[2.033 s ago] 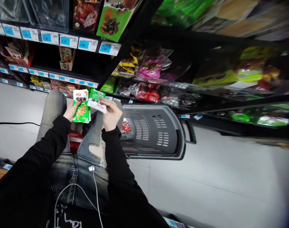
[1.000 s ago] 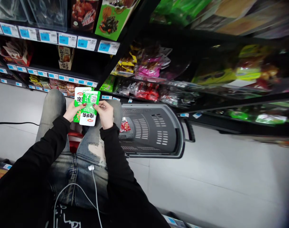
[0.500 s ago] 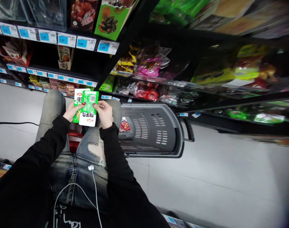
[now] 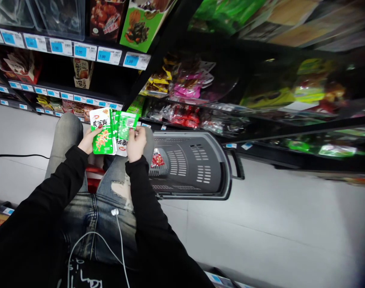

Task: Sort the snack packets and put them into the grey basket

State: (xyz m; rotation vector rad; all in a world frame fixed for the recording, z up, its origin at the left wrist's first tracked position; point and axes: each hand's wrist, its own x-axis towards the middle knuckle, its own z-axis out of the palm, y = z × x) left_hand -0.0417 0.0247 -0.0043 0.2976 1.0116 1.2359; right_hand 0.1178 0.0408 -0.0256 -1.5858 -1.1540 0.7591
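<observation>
My left hand (image 4: 88,142) grips a green and white snack packet (image 4: 102,132) by its lower left edge, printed front facing me. My right hand (image 4: 136,144) pinches a second green packet (image 4: 125,128) just to the right of it; more thin packet edges show between the two. Both hands are held above my knees in torn grey jeans (image 4: 119,180). A grey plastic shopping basket (image 4: 197,168) stands on the floor right of my right hand, with a red packet (image 4: 158,158) inside it.
Dark store shelves (image 4: 110,76) with blue price tags and snack boxes stand ahead; more shelves of bagged snacks (image 4: 188,86) run to the right. A black cable (image 4: 17,156) lies on the pale floor at left. An earphone wire (image 4: 119,236) hangs over my lap.
The right-hand packet, which lay over the left one half a second ago, has moved right and up, so the two packets are now side by side, fanned apart.
</observation>
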